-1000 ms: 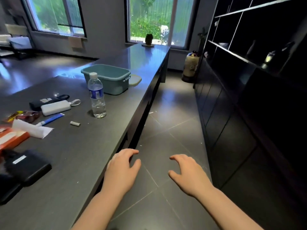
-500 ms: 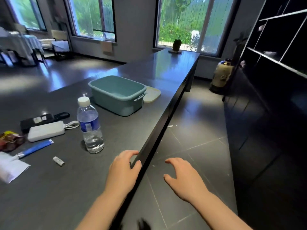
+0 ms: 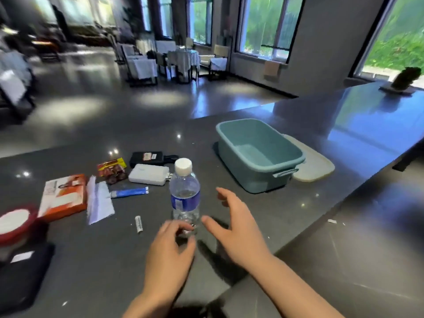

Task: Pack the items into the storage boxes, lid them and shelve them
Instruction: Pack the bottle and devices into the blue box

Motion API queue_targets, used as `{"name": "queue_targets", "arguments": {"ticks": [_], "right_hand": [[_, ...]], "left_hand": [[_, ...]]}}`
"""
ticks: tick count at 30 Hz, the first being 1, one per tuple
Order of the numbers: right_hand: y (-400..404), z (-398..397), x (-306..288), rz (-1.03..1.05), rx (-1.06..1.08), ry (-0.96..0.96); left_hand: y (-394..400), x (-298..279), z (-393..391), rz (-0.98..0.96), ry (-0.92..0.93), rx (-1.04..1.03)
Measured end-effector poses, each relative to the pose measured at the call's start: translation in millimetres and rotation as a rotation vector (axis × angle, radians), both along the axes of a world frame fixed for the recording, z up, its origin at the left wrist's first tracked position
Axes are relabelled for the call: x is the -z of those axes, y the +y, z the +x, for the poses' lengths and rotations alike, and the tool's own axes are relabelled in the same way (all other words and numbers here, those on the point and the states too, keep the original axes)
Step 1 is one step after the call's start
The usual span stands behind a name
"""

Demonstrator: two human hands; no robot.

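A clear water bottle [image 3: 185, 191] with a white cap and blue label stands upright on the dark countertop [image 3: 321, 125]. My left hand [image 3: 168, 255] hovers in front of the bottle's base with loosely curled fingers and holds nothing. To the right of the bottle, my right hand [image 3: 238, 226] is spread with straight fingers, also empty. An empty teal storage box [image 3: 259, 154] sits beyond the bottle on the right, its pale lid [image 3: 314, 164] flat on the counter beside it.
Left of the bottle lie a white power bank [image 3: 148, 175], a black pouch [image 3: 146, 157], a blue tube [image 3: 129, 192], a snack packet [image 3: 112, 171], an orange box [image 3: 63, 197], white paper [image 3: 98, 203], a small white stick [image 3: 138, 224] and a red-rimmed container [image 3: 13, 222].
The view has swung left from the floor and shelves onto the counter. Both hands have come up over the countertop and closed in on the water bottle.
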State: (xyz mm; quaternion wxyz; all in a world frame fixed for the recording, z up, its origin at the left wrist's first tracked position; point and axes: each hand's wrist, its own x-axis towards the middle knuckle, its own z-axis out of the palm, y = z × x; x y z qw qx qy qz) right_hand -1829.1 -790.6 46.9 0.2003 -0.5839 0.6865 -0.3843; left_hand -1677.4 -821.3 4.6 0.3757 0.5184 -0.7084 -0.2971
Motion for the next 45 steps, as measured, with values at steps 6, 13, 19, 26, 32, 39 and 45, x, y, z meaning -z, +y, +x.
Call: {"name": "queue_targets", "arguments": {"ticks": [6, 13, 19, 26, 32, 39, 45], "right_hand": [[-50.0, 2.2, -12.1, -0.05, -0.3, -0.107], [-68.6, -10.9, 9.6, 0.041, -0.365, -0.19], [-83.7, -34.9, 13.6, 0.074, -0.305, -0.275], [-88.0, -104.5, -39.5, -0.173, -0.158, -0.5], [-91.0, -174.0, -83.4, -0.383, 0.05, -0.461], [-129.9, -236.4, -81.4, -0.431, 0.164, -0.365], [-161.2, -263.9, -47.6, -0.286, 0.133, -0.309]], "left_hand": [[-10.0, -0.9, -5.6, 0.121, 0.08, -0.326], [-18.7, 6.9, -41.1, 0.128, 0.238, -0.338], [-32.8, 8.4, -69.5, 0.048, 0.29, -0.329], [-66.3, -33.2, -121.6, -0.112, 0.382, -0.082], [-125.7, -27.8, -184.3, 0.039, 0.525, -0.04], [-170.8, -8.9, -224.9, 0.271, 0.33, -0.035], [-154.0, -8.7, -227.6, 0.244, 0.343, -0.111]]}}
